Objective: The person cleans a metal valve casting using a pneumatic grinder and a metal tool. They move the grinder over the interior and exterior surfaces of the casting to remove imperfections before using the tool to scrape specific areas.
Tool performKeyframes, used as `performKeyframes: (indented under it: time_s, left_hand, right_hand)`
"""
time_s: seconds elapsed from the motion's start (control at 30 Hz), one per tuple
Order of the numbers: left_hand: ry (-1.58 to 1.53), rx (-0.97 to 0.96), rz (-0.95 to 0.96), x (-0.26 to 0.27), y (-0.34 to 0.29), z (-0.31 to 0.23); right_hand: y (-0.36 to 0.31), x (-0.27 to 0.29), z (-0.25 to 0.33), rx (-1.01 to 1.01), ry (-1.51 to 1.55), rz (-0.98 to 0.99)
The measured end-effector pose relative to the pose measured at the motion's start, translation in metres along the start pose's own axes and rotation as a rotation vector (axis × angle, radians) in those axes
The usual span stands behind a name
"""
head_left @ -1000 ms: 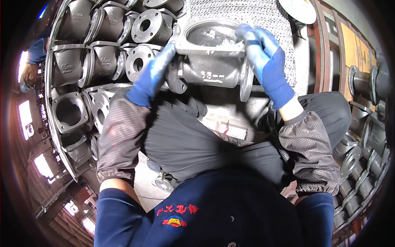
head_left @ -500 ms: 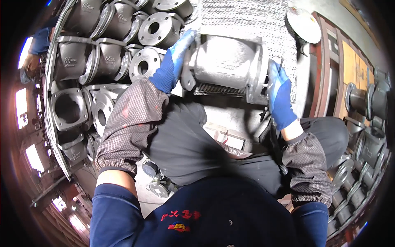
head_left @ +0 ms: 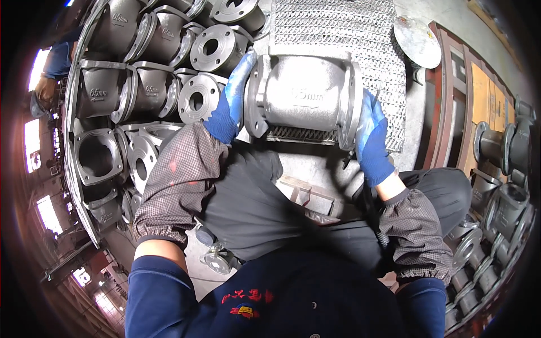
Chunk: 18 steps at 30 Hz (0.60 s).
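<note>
A silver-grey cast valve body (head_left: pixel 307 84) with round end flanges lies crosswise between my hands, over a metal mesh surface. My left hand (head_left: pixel 235 93), in a blue knitted glove, is pressed to its left flange, the fingers stretched up along the rim. On the other end, my right hand (head_left: pixel 372 132), gloved the same way, grips the right flange. A thin dark sliver stands by the right fingertips; what it is I cannot tell. The palms and the flange faces are partly hidden.
Many grey valve bodies (head_left: pixel 152 90) are stacked in a metal-edged bin on the left. More flanged castings (head_left: pixel 507 208) stand at the right. A round pale disc (head_left: pixel 417 42) is beside the mesh surface (head_left: pixel 338 25). Red-brown frame rails (head_left: pixel 442 107) run behind it.
The valve body has turned about its length, showing a flat flange edge on top, and its marking is clearer. My right hand has shifted left and slightly toward me with it.
</note>
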<state>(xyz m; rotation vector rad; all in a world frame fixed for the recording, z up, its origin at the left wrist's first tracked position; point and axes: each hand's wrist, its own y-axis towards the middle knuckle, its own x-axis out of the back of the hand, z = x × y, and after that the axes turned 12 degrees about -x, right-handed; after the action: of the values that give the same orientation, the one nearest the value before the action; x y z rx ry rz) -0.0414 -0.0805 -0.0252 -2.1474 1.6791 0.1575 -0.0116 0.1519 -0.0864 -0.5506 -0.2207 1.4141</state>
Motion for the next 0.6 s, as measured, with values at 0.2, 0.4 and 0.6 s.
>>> performKeyframes:
  time_s: [0.2, 0.4, 0.6]
  left_hand:
    - [0.083, -0.142, -0.009, 0.011, 0.009, 0.008]
    - [0.324, -0.19, 0.163, -0.002, -0.016, -0.002]
    - [0.293, -0.263, 0.091, -0.006, -0.04, -0.012]
  right_hand:
    - [0.005, -0.008, 0.003, -0.024, 0.113, 0.032]
    - [0.005, -0.008, 0.01, -0.025, 0.127, -0.045]
    - [-0.008, 0.003, 0.017, -0.231, 0.28, 0.012]
